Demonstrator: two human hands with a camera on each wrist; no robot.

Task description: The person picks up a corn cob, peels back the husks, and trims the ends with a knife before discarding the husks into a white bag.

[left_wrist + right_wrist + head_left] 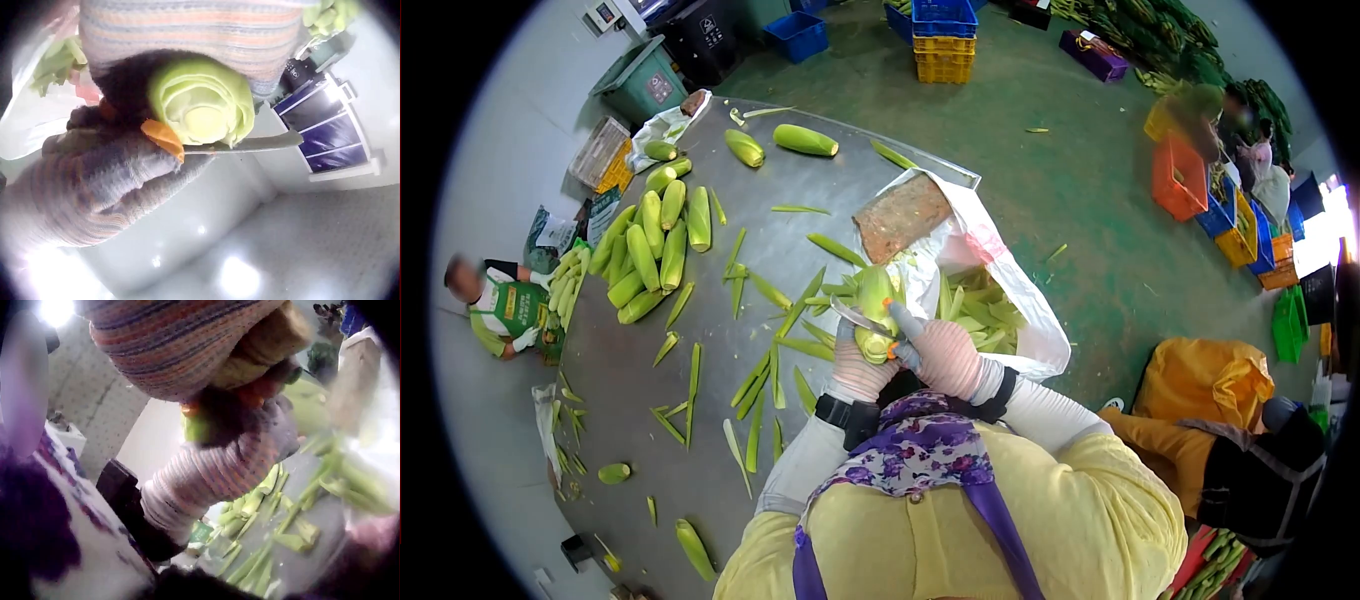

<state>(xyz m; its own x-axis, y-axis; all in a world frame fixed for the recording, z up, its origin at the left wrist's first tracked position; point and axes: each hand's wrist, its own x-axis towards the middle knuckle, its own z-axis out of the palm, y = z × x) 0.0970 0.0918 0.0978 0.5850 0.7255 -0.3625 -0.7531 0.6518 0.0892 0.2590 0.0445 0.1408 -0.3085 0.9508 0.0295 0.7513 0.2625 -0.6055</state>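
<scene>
An ear of corn in green husk (874, 292) is gripped by the gloved left hand (862, 372) at the table's near edge, its cut base facing the left wrist view. The gloved right hand (945, 352) holds a knife (855, 316), whose blade (262, 144) lies along the underside of the corn's base (203, 119) in the left wrist view. Orange covers show on the right hand's fingers. In the right wrist view the right hand (187, 347) hides most of the corn and the knife.
Husked ears (645, 245) are piled on the metal table (730, 210), with loose leaves (755, 400) scattered nearby. A brick (902, 218) lies by a white bag (1040, 325) of leaves to the right. Another person (505, 305) stands at the far left; crates (945, 58) stand beyond.
</scene>
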